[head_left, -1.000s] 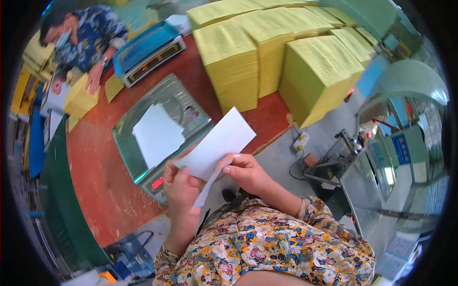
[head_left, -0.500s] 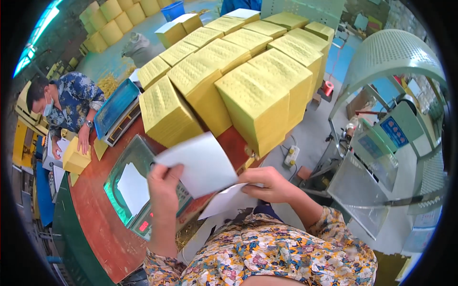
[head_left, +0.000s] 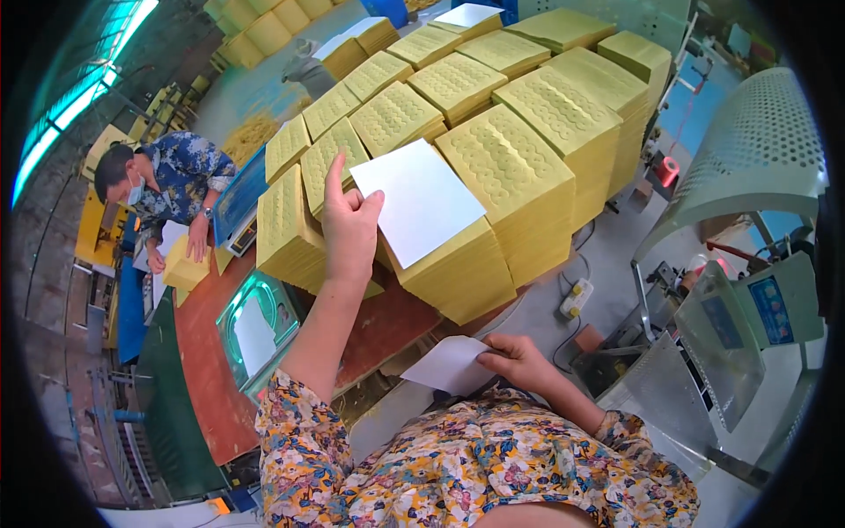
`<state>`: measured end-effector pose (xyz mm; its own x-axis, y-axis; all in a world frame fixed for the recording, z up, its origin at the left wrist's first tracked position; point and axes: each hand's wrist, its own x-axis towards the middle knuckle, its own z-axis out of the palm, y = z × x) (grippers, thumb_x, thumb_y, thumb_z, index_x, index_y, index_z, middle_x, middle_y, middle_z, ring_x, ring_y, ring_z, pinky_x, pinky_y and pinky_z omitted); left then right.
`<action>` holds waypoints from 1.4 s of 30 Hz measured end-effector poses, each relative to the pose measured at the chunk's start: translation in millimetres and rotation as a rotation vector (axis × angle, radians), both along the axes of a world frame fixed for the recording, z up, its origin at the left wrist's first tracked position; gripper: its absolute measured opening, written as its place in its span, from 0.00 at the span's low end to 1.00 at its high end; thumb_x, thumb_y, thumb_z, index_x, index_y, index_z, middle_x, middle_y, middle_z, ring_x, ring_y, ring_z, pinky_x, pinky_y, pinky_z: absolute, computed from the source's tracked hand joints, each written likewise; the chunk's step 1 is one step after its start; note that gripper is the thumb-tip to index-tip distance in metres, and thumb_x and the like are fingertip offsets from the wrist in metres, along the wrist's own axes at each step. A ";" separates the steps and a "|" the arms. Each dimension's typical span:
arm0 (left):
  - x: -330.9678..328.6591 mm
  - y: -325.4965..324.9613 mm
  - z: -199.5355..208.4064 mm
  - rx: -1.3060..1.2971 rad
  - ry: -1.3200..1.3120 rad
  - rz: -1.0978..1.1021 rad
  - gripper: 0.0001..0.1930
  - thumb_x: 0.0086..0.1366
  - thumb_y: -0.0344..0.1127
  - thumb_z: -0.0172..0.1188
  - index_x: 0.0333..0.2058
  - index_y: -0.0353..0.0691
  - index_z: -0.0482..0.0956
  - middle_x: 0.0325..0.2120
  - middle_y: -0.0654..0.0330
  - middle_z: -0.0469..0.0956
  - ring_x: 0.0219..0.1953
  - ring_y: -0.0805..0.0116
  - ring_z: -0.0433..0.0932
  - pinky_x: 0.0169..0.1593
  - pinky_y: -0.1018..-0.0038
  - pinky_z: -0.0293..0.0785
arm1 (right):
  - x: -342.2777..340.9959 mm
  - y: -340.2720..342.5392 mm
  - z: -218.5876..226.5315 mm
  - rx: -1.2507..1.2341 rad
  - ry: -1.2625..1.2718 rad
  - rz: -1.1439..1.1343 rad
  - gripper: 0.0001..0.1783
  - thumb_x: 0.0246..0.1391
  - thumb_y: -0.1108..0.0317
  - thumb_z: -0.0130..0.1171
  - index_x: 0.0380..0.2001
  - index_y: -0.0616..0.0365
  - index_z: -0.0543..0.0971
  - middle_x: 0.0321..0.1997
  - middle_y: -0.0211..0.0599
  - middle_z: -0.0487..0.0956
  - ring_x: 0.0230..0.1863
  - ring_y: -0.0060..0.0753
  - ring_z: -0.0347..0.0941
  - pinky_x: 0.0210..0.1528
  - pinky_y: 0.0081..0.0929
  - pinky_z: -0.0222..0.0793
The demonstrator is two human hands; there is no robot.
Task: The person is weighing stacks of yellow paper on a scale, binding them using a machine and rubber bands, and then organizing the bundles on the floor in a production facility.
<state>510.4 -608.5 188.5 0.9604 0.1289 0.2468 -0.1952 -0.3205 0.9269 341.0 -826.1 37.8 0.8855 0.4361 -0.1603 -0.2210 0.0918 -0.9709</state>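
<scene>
My left hand [head_left: 350,231] reaches out over the near yellow paper stacks. Its index finger points up, while its thumb and curled fingers pinch the left edge of a white square sheet [head_left: 422,204]. That sheet is above or on top of a near stack [head_left: 462,268]; whether it fully rests there I cannot tell. Close to my body, my right hand [head_left: 521,361] grips more white sheets [head_left: 451,366] between thumb and fingers. How many they are does not show.
Several embossed yellow paper stacks [head_left: 506,163] fill the red table [head_left: 204,374]. A scale [head_left: 257,330] bears white paper. At left a masked co-worker [head_left: 180,189] handles a yellow stack [head_left: 187,264]. A machine with a perforated metal guard [head_left: 748,150] and a power strip [head_left: 576,297] are at right.
My left hand has moved forward and up with the white sheet, from before my chest to the near stacks. My right hand stays low with its sheets. The view has shifted.
</scene>
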 end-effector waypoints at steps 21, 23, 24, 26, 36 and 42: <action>0.1 -4.0 -1.6 0.422 -0.080 0.091 0.36 0.58 0.24 0.62 0.66 0.35 0.59 0.21 0.71 0.63 0.24 0.82 0.62 0.29 0.83 0.63 | 10.2 -31.0 -29.6 0.091 0.101 0.011 0.08 0.60 0.68 0.58 0.33 0.62 0.78 0.29 0.21 0.75 0.32 0.13 0.67 0.36 0.19 0.64; -4.5 -2.6 -1.7 0.434 -0.085 0.112 0.36 0.58 0.25 0.63 0.65 0.35 0.60 0.22 0.71 0.63 0.24 0.82 0.62 0.29 0.83 0.63 | 8.9 -32.5 -29.5 0.088 0.113 0.010 0.08 0.60 0.68 0.58 0.34 0.62 0.78 0.29 0.21 0.76 0.33 0.14 0.68 0.37 0.19 0.65; -7.0 -2.2 -1.6 0.449 -0.091 0.131 0.36 0.57 0.25 0.64 0.65 0.36 0.62 0.23 0.71 0.64 0.24 0.82 0.62 0.29 0.83 0.63 | 8.2 -33.3 -32.3 0.107 0.119 0.011 0.07 0.60 0.68 0.58 0.34 0.62 0.78 0.29 0.21 0.76 0.33 0.14 0.68 0.37 0.19 0.65; -11.7 1.7 0.2 0.567 -0.165 0.202 0.33 0.58 0.27 0.64 0.63 0.37 0.65 0.23 0.69 0.64 0.24 0.81 0.63 0.30 0.82 0.65 | 6.6 -36.8 -40.6 0.128 0.132 0.015 0.07 0.60 0.68 0.58 0.34 0.62 0.78 0.30 0.21 0.76 0.33 0.14 0.68 0.37 0.19 0.65; 31.5 -35.5 26.8 0.818 -0.409 -0.224 0.15 0.68 0.35 0.52 0.48 0.32 0.77 0.48 0.45 0.77 0.52 0.50 0.75 0.56 0.65 0.69 | 22.4 -58.8 -105.2 0.603 0.405 -0.338 0.18 0.49 0.73 0.54 0.46 0.67 0.78 0.44 0.37 0.81 0.47 0.31 0.75 0.54 0.29 0.67; 31.3 -36.8 -10.9 0.898 -0.265 -0.284 0.20 0.71 0.40 0.48 0.51 0.29 0.75 0.53 0.43 0.75 0.56 0.50 0.73 0.61 0.64 0.66 | 41.8 -32.7 -105.2 0.824 0.379 -0.332 0.21 0.50 0.72 0.54 0.49 0.69 0.75 0.48 0.41 0.80 0.50 0.36 0.75 0.58 0.35 0.65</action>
